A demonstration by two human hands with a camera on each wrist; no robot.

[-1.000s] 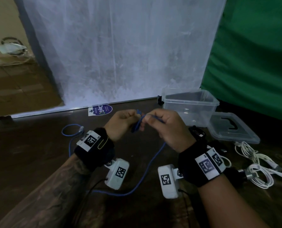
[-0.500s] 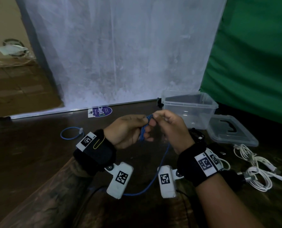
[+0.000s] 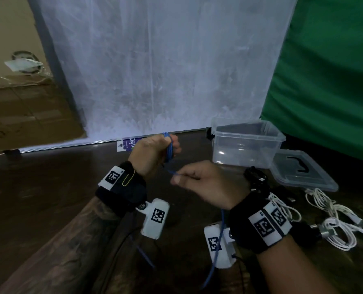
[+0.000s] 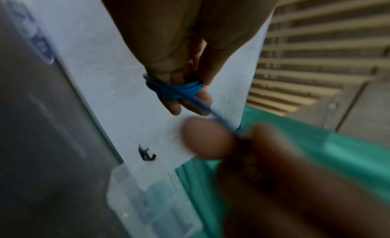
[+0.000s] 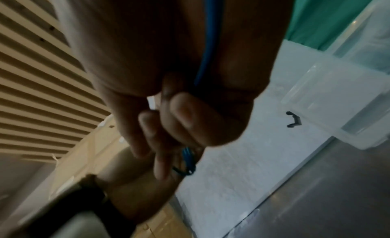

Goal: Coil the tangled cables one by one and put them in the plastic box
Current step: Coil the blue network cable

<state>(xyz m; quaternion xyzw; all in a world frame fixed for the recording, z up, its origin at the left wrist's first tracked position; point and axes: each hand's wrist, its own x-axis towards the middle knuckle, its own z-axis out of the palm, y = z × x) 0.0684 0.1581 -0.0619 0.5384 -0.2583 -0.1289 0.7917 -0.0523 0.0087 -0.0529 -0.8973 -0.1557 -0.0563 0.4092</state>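
Dark brown tabletop (image 3: 49, 198) runs back to a white board (image 3: 155, 71) leaning at its far edge, with green cloth (image 3: 335, 71) to the right. Over the table's middle the blue cable (image 3: 169, 149) is wound in several turns round the fingers (image 4: 191, 101) of the left hand (image 3: 153, 153), which curl to hold the coil. A second ago both hands met at one spot; now the right hand (image 3: 208, 185) has drawn back toward the near edge and the left has risen toward the board. A short taut length runs from the coil to the right hand's thumb and forefinger, which pinch it; the other fingers are curled in. The slack passes under the right wrist and hangs toward the near edge, where more cable lay looped before. Right of the hands, near the far edge, stands the clear plastic box (image 3: 248, 143), open, its lid (image 3: 303, 172) flat beside it. Tangled white cables (image 3: 333, 221) lie by the right edge, partly hidden behind the right wrist, with a black cable (image 3: 255, 177) between them and the box.
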